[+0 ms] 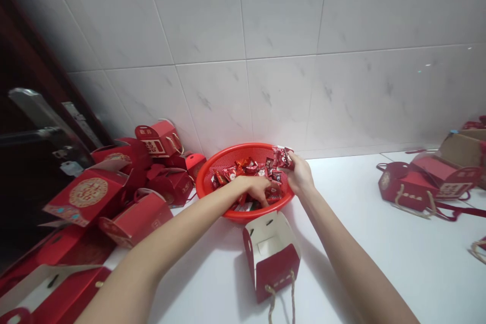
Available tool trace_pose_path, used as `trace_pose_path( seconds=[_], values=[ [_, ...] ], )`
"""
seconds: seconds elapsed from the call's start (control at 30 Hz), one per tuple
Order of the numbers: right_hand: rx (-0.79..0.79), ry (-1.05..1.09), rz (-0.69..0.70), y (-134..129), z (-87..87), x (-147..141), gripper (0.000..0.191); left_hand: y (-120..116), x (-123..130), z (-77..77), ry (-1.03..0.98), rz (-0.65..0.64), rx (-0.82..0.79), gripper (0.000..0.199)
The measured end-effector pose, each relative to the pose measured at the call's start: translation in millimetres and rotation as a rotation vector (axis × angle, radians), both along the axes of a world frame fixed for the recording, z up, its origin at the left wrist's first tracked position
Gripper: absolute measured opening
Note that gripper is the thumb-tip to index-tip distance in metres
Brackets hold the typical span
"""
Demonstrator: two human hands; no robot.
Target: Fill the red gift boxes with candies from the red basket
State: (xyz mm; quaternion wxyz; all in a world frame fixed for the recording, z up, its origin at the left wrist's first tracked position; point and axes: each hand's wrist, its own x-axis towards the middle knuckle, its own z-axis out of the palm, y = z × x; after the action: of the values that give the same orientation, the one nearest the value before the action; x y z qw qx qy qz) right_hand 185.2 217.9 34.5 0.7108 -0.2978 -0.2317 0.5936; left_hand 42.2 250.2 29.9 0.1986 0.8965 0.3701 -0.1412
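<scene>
A red perforated plastic basket (212, 197) stands against the wall, holding many wrapped candies (233, 172). My left hand (256, 188) reaches down into it, its visible fingers apart among the wrappers; the fingertips are partly hidden. Over the basket's right rim, my right hand (299, 173) is closed on dark red candy packets (283, 157). Directly in front of the basket sits a red gift box (276, 271) with its top open. White shows inside the box, and a twine handle hangs from its near side.
Many red gift boxes (89, 195) are piled at the left, beside a dark door with a metal handle (38, 111). More red boxes (421, 185) and a brown cardboard box (457, 149) stand at the right. A tiled wall (281, 96) borders the white table (337, 197).
</scene>
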Motion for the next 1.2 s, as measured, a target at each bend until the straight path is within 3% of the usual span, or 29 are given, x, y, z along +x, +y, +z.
trace_pose_path(
  seconds=[0.17,0.37,0.6,0.73,0.83,0.93,1.2],
  values=[
    [0.027,0.006,-0.024,2.6,-3.4,-1.0,0.022,11.9,-20.8,4.1,-0.012,0.329,0.332,0.039],
    [0.044,-0.005,-0.039,5.1,-6.5,-3.0,0.023,19.5,-42.7,14.1,-0.166,0.503,0.378,0.031],
    [0.052,-0.01,-0.022,6.6,-8.9,-1.5,0.024,17.2,-40.6,17.0,-0.334,0.562,0.393,0.04],
    [0.051,-0.018,-0.031,7.0,-9.2,-1.6,0.025,12.9,-40.8,21.2,-0.443,0.432,0.173,0.028],
    [0.055,-0.019,-0.025,6.2,-8.6,-2.1,0.025,8.1,-36.4,22.8,-0.166,0.373,0.038,0.016],
    [0.053,-0.007,-0.033,5.1,-7.6,-2.9,0.023,4.1,-29.0,23.1,0.153,0.51,0.158,0.026],
    [0.044,0.007,-0.053,3.9,-6.5,-5.0,0.023,9.0,-20.5,17.1,0.209,0.729,0.342,0.036]
  ],
)
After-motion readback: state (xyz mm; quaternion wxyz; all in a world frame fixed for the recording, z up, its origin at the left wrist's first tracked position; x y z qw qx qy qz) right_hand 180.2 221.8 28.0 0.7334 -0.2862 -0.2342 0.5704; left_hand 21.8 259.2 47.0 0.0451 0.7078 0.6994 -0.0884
